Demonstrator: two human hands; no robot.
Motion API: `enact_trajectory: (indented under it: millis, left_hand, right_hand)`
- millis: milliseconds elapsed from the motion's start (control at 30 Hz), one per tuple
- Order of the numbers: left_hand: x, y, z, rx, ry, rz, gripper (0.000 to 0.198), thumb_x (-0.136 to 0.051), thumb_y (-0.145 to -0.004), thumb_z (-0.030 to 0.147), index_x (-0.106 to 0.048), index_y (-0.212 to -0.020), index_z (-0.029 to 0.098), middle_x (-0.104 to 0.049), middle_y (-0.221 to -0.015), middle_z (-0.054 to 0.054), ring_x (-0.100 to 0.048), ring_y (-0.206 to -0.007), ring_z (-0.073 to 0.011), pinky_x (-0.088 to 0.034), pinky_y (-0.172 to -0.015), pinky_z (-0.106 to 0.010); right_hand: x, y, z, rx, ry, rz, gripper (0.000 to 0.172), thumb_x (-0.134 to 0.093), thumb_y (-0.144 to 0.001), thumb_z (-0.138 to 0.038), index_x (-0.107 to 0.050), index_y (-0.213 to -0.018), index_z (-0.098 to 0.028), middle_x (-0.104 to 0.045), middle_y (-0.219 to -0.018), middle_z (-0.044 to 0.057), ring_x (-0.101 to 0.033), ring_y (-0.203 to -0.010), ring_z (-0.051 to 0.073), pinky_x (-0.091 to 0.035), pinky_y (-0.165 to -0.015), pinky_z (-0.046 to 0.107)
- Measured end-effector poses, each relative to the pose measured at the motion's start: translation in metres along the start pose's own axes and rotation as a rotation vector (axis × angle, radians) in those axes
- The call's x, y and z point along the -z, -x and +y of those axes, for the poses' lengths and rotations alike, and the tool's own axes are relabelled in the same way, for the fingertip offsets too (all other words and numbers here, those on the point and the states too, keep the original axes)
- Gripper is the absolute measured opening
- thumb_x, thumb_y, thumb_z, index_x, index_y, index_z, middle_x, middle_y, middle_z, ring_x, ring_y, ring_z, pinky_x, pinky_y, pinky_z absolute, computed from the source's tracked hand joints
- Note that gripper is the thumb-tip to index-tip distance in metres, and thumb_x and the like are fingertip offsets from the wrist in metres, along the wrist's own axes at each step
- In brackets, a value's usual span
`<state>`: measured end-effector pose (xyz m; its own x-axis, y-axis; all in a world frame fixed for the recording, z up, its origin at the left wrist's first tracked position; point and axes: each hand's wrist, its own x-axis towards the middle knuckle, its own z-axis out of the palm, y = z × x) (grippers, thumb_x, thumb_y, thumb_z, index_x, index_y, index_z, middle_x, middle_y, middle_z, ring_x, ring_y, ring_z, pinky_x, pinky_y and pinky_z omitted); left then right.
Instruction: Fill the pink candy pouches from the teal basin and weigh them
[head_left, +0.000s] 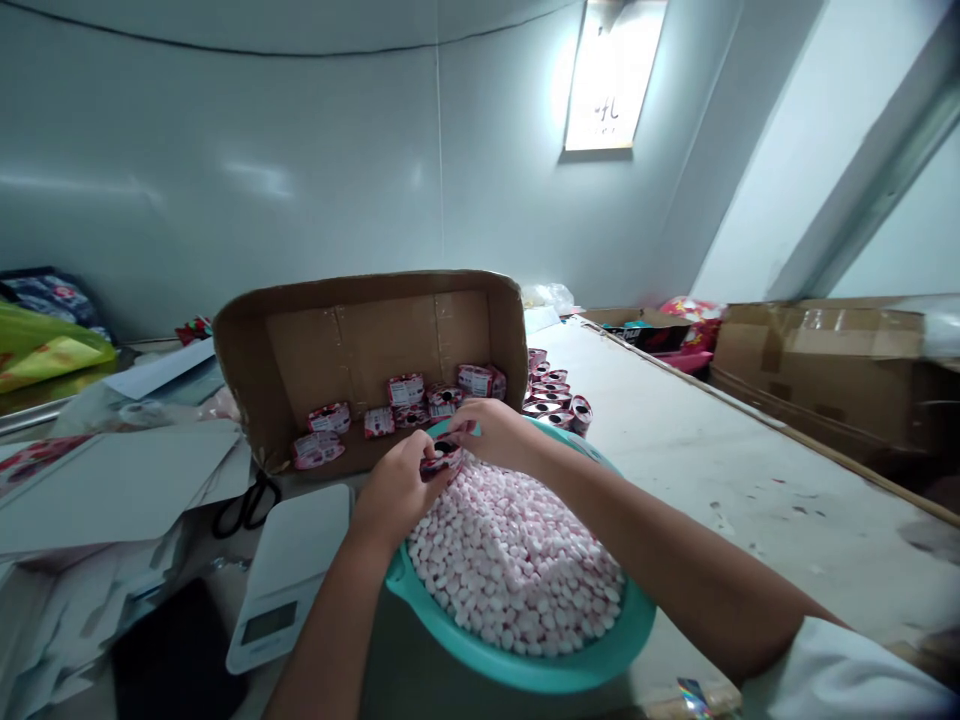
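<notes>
Over the far left rim of a teal basin (517, 670), my left hand (397, 485) grips a small red and pink printed packet box (442, 458) that has a dark opening in it. My right hand (484, 430) is at the far side of the same box, thumb and fingers pinched together close to its edge; whatever they pinch is hidden. Small pale pink and white candies (525, 560) fill the basin below both hands. Behind, an open cardboard carton (292, 340) lies with several similar printed boxes (406, 390) inside.
More such boxes (551, 393) stand in rows right of the carton. A white digital scale (296, 560) and black scissors (247, 505) lie to the left, beside white card sheets (120, 485). A big carton (817, 370) stands beyond the table's right edge.
</notes>
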<state>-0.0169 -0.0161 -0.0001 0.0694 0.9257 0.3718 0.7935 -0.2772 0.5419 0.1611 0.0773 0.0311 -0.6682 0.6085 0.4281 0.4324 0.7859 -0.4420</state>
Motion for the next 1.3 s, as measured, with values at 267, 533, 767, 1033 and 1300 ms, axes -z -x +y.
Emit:
enact_trajectory:
  millis: [267,533,767,1033,1300]
  left_hand:
    - [-0.004,-0.001,-0.007,-0.057,-0.004,-0.007,0.036,-0.054,-0.091,0.056,-0.054,-0.103,0.022,-0.065,-0.101,-0.005,-0.062,-0.094,-0.0227,-0.046,-0.079,-0.031]
    - [-0.008,-0.002,-0.012,0.009,-0.006,0.010,0.060,-0.055,-0.088,0.061,-0.044,-0.133,0.023,-0.064,-0.126,-0.012,-0.063,-0.117,-0.0285,-0.050,-0.093,-0.037]
    - [-0.008,-0.003,-0.008,0.035,-0.041,0.021,0.065,-0.058,-0.089,0.049,-0.039,-0.145,0.023,-0.062,-0.134,-0.013,-0.062,-0.121,-0.0295,-0.051,-0.097,-0.040]
    - [-0.008,-0.004,-0.008,-0.095,-0.044,0.007,0.035,-0.059,-0.090,0.039,-0.062,-0.120,0.022,-0.067,-0.121,-0.008,-0.064,-0.113,-0.0257,-0.051,-0.095,-0.037]
    - [-0.005,-0.003,-0.004,-0.071,-0.041,0.006,0.029,-0.060,-0.088,0.036,-0.063,-0.112,0.021,-0.068,-0.114,-0.008,-0.065,-0.107,-0.0253,-0.051,-0.093,-0.036]
  right_hand:
    - [0.001,0.000,-0.004,0.013,-0.018,-0.032,0.012,-0.067,-0.084,-0.009,-0.076,-0.082,-0.016,-0.070,-0.081,0.002,-0.060,-0.080,0.014,-0.042,-0.073,0.022]
    - [0.006,0.005,-0.012,-0.020,-0.133,-0.055,0.018,-0.058,-0.088,-0.009,-0.074,-0.088,-0.015,-0.073,-0.085,0.001,-0.064,-0.078,0.013,-0.044,-0.069,0.020]
    - [0.000,0.003,-0.007,-0.094,-0.163,0.031,0.028,-0.055,-0.088,-0.010,-0.065,-0.113,-0.017,-0.070,-0.097,0.002,-0.064,-0.086,0.013,-0.046,-0.075,0.019]
    - [0.001,0.004,0.038,-0.292,0.064,-0.121,0.054,-0.055,-0.072,0.000,-0.061,-0.123,-0.015,-0.065,-0.080,0.001,-0.056,-0.068,0.014,-0.039,-0.058,0.021]
    - [-0.009,0.011,0.043,-0.185,0.146,-0.483,0.049,-0.078,-0.048,-0.006,-0.073,-0.096,-0.016,-0.058,-0.067,-0.001,-0.048,-0.052,0.013,-0.035,-0.046,0.023]
